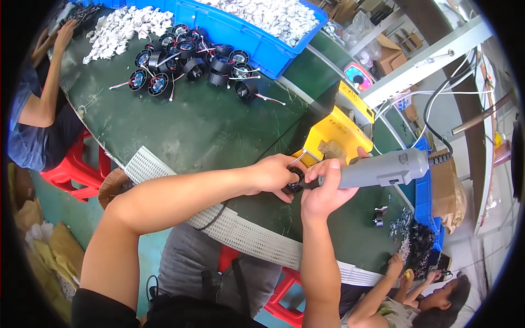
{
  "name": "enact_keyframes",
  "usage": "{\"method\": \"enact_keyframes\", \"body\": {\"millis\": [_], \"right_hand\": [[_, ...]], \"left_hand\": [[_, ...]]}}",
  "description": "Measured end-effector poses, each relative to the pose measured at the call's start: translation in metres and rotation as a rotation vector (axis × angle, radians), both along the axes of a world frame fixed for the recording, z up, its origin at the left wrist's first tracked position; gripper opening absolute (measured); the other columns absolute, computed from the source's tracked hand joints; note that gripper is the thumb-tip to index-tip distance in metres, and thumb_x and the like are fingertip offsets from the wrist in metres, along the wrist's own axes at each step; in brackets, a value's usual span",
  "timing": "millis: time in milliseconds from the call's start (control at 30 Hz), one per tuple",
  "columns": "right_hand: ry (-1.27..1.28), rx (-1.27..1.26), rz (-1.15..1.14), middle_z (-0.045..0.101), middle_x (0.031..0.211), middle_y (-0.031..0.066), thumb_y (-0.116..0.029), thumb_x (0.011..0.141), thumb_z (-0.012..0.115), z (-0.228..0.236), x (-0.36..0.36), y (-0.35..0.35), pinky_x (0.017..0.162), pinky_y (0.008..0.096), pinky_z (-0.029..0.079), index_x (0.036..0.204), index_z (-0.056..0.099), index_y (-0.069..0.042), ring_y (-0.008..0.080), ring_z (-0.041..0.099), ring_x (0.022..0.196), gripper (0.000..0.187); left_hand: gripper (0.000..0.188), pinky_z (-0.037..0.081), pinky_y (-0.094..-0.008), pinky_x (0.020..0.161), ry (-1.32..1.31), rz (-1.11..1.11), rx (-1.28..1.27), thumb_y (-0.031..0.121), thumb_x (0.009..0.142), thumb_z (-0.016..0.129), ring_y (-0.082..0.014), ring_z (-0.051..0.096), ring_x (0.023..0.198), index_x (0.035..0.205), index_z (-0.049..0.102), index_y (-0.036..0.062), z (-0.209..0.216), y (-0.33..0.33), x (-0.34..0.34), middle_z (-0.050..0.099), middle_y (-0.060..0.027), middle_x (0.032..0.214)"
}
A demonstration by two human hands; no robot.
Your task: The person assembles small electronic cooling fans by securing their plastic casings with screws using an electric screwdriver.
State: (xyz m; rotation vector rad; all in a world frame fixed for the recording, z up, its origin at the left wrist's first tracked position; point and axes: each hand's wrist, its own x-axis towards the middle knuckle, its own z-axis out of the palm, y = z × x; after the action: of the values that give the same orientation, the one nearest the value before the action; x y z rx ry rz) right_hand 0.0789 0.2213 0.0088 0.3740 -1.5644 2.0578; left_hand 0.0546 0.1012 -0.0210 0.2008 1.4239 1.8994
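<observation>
My left hand [272, 174] is closed around a small black round fan motor [295, 186] on the green tabletop, close to the near edge. A short pale wire sticks up beside its fingers. My right hand [326, 192] grips a grey electric screwdriver [385, 170], which lies nearly level with its black nose at the motor. Fingers and the tool's nose hide most of the motor, and the bit's tip cannot be seen. Just beyond both hands stands a yellow bin [333, 134] with small parts inside.
Several black fan motors [188, 52] with wires lie heaped at the far side, by loose white pieces [128, 30] and a blue crate [246, 34]. A black cable [432, 109] rises from the screwdriver. Co-workers sit left and lower right. White perforated strip [257, 236] edges the table.
</observation>
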Motion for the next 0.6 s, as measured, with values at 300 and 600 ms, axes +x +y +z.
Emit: {"method": "enact_keyframes", "body": {"millis": [300,600], "right_hand": [[0.018,0.015,0.019,0.05,0.07,0.0081,0.0,0.09,0.052,-0.002,0.002,-0.003,0.049,0.0283,0.046,0.134,0.025,0.0,0.0145,0.05,0.051,0.051],[-0.063,0.138,0.157,0.058,0.088,0.0078,-0.003,0.091,0.06,0.0,0.011,0.019,0.077,0.0311,0.05,0.146,0.013,-0.003,0.0162,0.06,0.078,0.072]], "left_hand": [[0.03,0.061,-0.0349,0.079,0.008,0.002,-0.034,0.009,0.098,0.049,-0.0196,0.068,0.082,0.126,0.053,-0.0008,-0.002,0.0,0.001,0.061,-0.0146,0.11],[0.032,0.062,-0.0343,0.075,0.059,0.013,-0.03,0.006,0.094,0.049,-0.0243,0.067,0.086,0.125,0.053,-0.0019,-0.004,0.008,0.0,0.059,-0.0163,0.113]]}}
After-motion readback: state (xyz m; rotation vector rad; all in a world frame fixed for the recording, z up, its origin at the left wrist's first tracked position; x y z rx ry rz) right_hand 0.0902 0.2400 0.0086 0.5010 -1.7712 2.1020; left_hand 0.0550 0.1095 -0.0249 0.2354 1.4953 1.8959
